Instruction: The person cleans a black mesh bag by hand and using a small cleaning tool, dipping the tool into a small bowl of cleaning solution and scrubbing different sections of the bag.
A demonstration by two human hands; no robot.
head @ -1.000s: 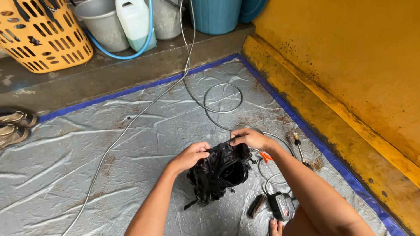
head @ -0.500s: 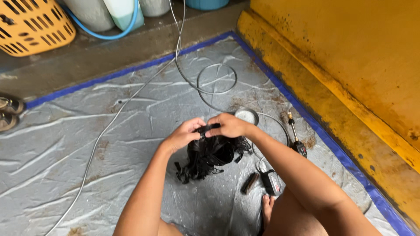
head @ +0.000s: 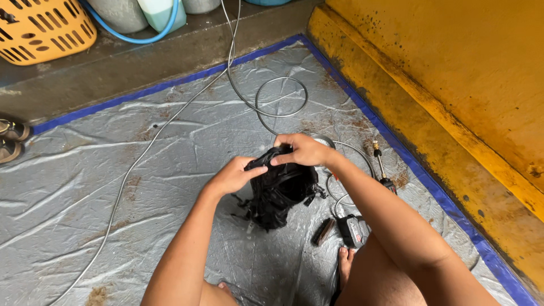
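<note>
Down by the person's bare foot point(head: 344, 262), a small dark brush-like piece point(head: 324, 231) and a black boxy unit with a red mark point(head: 352, 230) lie on the grey plastic sheet point(head: 113, 187). Both sit close to the toes, so a shifted leg could kick them or crush them.

Just beyond, both hands work on a black bag-like bundle point(head: 280, 192) resting on the sheet between the knees. Left hand point(head: 233, 177) grips its upper left edge, fingers curled and pinching the fabric. Right hand point(head: 303, 150) lies over the top, fingers pressed down and pinching the rim. Neither hand is spread flat. Whether something is inside the bundle cannot be told.

Risks here: loose black straps point(head: 243, 208) trail out on the left side and could snag under a knee or catch if the bundle is lifted. A thin grey cable point(head: 334, 198) curls right beside the bundle; pulling the bundle could drag it along. The sheet is creased, looks wet and is rust-stained, so the grip may slip and dirt may get on the fabric.

Further right, a slim nozzle-tipped tool point(head: 379, 164) lies near the blue border point(head: 430, 187), probably easy to roll off.

Further out, the cable forms a loop point(head: 281, 96) and a long line point(head: 141, 158) across the sheet: trip hazard. Beyond sit a sandal point(head: 10, 141), an orange basket point(head: 39, 28), a blue hose point(head: 133, 35) and the yellow wall point(head: 442, 62).
</note>
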